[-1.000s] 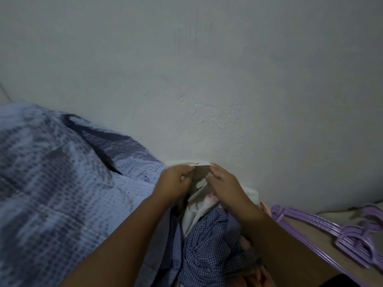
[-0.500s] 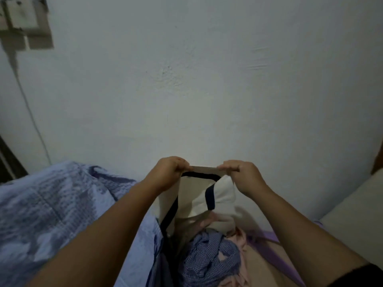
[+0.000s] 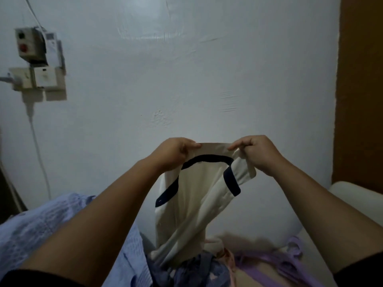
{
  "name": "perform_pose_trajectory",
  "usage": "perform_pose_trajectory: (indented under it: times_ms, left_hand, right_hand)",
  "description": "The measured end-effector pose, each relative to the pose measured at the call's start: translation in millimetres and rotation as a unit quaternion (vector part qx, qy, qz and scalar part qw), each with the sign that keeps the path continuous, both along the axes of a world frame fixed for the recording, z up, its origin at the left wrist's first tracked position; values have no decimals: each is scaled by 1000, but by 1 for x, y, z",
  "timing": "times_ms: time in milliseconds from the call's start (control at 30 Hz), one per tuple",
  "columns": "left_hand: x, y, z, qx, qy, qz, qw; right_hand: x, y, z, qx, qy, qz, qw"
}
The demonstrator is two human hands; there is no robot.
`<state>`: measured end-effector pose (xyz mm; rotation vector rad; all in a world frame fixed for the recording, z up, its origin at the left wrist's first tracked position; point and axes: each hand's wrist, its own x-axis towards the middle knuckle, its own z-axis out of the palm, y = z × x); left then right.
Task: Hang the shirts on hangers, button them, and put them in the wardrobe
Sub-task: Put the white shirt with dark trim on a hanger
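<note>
I hold a cream shirt (image 3: 192, 206) with dark navy collar trim up in front of the white wall. My left hand (image 3: 173, 152) pinches the collar's left end and my right hand (image 3: 257, 154) pinches its right end, stretching the collar between them. The shirt's body hangs down to the clothes pile below. A blue checked shirt (image 3: 199, 270) lies bunched at the bottom centre, with pink cloth (image 3: 228, 257) beside it. Purple hangers (image 3: 286, 264) lie at the lower right, partly hidden by my right arm.
A light blue patterned bedsheet (image 3: 41, 224) covers the bed at lower left. A switch box and sockets (image 3: 37, 63) with a cable sit on the wall at upper left. A brown wooden panel (image 3: 360, 90) stands at right, with a cream cushion (image 3: 342, 195) below it.
Both hands have lifted the cream shirt by its collar out of the pile and moved apart, spreading the collar. The view has tilted upward, revealing the switch box and the brown panel.
</note>
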<state>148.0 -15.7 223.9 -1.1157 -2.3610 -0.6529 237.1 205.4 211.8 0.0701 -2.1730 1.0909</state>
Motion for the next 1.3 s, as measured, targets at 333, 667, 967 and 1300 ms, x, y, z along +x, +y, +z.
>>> perform_pose_trajectory:
  times_ms: [333,667,967,1300]
  left_hand:
    - [33,25,47,46,49,-45,997]
    - [22,17,26,10,90,-17,996]
    - [26,6,15,-107,136,62,983]
    - [8,-15,-14,-196,121,109,967]
  right_hand:
    - [56,31,46,18,71,-47,996]
    - [72,29,27,170,-174,64,968]
    - [55,26,-1,28,-179,118,976]
    - [48,23,-6,61,-200,103,972]
